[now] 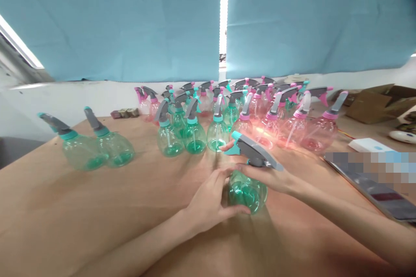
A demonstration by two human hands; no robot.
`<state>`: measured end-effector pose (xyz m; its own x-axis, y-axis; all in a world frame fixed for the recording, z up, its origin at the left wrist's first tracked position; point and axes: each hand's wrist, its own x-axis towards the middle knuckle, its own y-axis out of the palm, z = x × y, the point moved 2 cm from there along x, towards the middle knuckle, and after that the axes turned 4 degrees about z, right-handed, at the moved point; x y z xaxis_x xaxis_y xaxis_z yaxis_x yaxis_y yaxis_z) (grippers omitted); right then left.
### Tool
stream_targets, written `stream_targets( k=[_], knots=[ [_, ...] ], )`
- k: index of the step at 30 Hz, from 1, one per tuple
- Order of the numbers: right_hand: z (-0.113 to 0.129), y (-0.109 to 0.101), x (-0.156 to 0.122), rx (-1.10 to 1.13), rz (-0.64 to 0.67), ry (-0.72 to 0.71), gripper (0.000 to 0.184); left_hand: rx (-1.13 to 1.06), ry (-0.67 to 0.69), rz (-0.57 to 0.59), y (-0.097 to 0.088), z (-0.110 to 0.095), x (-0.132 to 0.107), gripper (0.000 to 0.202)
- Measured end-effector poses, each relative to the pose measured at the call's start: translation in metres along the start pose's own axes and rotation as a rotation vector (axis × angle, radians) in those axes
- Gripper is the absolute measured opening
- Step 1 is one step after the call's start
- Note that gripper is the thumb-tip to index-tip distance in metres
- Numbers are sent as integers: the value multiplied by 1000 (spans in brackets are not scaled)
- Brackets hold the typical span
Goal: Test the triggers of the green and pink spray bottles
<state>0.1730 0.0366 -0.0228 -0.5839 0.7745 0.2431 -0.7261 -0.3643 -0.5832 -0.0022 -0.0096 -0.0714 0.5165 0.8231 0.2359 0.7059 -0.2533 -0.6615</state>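
A green see-through spray bottle (247,192) with a grey and teal trigger head (251,149) stands on the brown table (97,207) in front of me. My left hand (212,201) wraps round the bottle's round body from the left. My right hand (269,177) grips the neck just under the trigger head, fingers closed round it, with one fingertip up by the teal nozzle.
Several green and pink spray bottles (227,117) crowd the table's far side. Two green bottles (97,149) stand apart at the left. A white box (370,145), a flat tray (380,190) and cardboard (373,104) lie at the right. Blue curtains hang behind.
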Motion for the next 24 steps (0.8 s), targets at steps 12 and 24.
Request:
stream_targets(
  k=[12,24],
  knots=[
    [-7,11,15,133,-48,-147,52,115,-1,20,-13,16,2,72],
    [16,2,17,-44,-66,-29,8,313,34,99,-21,25,-4,71]
  ],
)
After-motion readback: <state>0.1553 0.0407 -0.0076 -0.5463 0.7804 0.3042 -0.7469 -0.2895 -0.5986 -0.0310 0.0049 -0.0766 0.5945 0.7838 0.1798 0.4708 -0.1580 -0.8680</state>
